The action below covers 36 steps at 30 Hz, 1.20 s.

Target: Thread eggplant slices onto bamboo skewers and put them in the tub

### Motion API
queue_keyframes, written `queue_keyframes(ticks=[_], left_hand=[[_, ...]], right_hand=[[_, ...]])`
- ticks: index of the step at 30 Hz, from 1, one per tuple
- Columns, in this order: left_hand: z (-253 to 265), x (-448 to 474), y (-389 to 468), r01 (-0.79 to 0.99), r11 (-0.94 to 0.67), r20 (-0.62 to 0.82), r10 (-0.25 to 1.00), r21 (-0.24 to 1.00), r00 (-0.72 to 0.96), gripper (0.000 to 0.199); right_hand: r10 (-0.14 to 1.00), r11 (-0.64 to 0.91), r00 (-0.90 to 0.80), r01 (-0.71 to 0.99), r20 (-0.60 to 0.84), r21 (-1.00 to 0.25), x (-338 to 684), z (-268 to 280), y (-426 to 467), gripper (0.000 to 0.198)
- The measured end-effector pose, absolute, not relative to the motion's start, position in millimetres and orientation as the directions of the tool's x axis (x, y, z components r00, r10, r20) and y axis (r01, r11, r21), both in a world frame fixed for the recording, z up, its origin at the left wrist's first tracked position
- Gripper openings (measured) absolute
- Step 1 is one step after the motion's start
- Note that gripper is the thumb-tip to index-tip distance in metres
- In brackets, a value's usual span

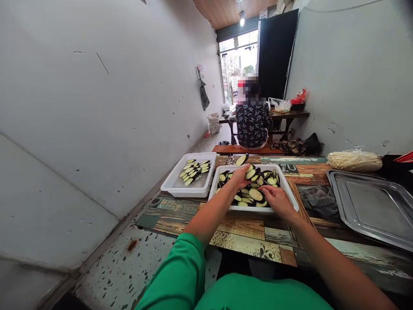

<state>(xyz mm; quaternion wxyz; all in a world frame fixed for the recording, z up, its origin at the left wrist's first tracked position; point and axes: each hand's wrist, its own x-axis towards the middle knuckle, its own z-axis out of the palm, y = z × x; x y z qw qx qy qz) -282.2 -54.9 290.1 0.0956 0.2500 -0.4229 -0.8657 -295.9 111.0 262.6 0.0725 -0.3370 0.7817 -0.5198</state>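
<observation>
My left hand (241, 176) is closed around a few eggplant slices (250, 173), pale green with dark skin, over a white tray (292, 196). Several more eggplant slices (256, 195) fill that tray. My right hand (275, 199) reaches in from the right with thumb and fingers pinched together, close to a large slice; what lies in the pinch is too small to make out. One slice (241, 159) shows just beyond my left hand, at the tray's far rim. To the left, a second white tray (174, 183) holds eggplant slices on skewers (193, 173).
Thin wooden sticks (302, 202) lie along the tray's right side. Farther right are a crumpled grey cloth (321, 200), metal trays (374, 202) and a bagged pale bundle (355, 160). A person (252, 125) sits on a bench ahead, back turned. A wall (97, 129) runs along the left.
</observation>
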Motion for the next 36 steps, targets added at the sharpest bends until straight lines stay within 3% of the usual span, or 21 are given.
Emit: queue_keyframes(ticks=[9,11,13,16,22,29,36], left_hand=[[291,-281,-52,-0.221,-0.627,-0.396,-0.152,0.747,-0.906,0.028],[292,-283,-63,-0.169,-0.68,-0.425,-0.228,0.713,-0.876,0.039],[292,-283,-75,0.003,-0.735,-0.432,-0.402,0.678,-0.807,0.046],[293,-281,-91,0.257,-0.756,-0.377,-0.553,0.602,-0.743,0.037],[299,-275,-99,0.338,-0.771,-0.322,-0.56,0.54,-0.763,0.008],[301,-275,-100,0.355,-0.747,-0.303,-0.586,0.562,-0.751,0.018],[297,-276,-100,0.354,-0.697,-0.231,-0.597,0.624,-0.769,0.013]], right_hand=[[-0.544,0.173,-0.806,-0.379,0.233,-0.909,-300,257,111,0.042],[-0.548,0.159,-0.805,-0.367,0.227,-0.917,-300,257,112,0.047],[-0.565,0.158,-0.793,-0.378,0.231,-0.912,-299,257,115,0.049],[-0.622,0.157,-0.745,-0.418,0.24,-0.895,-297,258,118,0.049],[-0.68,0.15,-0.702,-0.417,0.213,-0.896,-301,254,117,0.051],[-0.714,0.154,-0.678,-0.398,0.177,-0.904,-306,250,115,0.052],[-0.702,0.177,-0.691,-0.402,0.171,-0.898,-304,256,117,0.052]])
